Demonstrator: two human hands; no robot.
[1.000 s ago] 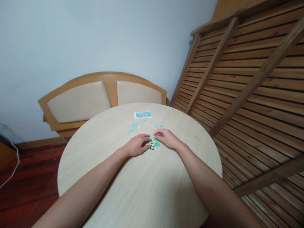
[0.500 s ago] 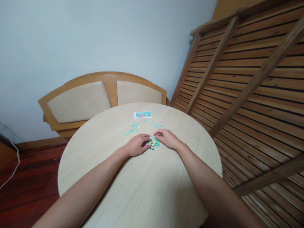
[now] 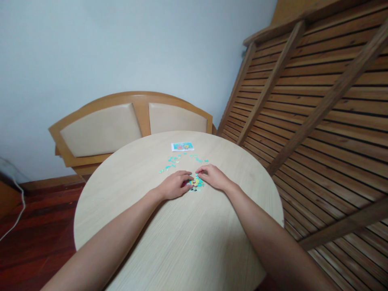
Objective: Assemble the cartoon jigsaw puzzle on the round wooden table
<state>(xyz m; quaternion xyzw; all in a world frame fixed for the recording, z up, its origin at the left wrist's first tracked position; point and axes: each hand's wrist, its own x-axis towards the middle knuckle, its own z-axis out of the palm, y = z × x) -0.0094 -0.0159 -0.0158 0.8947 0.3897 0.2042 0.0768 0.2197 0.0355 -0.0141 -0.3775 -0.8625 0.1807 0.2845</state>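
Past the right hand (image 3: 213,176), grip unclear, and spread left hand (image 3: 175,185) lie pieces (image 3: 168,167) and a picture (image 3: 182,146).

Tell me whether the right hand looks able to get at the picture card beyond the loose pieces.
Probably yes, with some stretch: between the right hand and the picture card only small loose pieces show, low on the tabletop, and the left hand sits off to the side.
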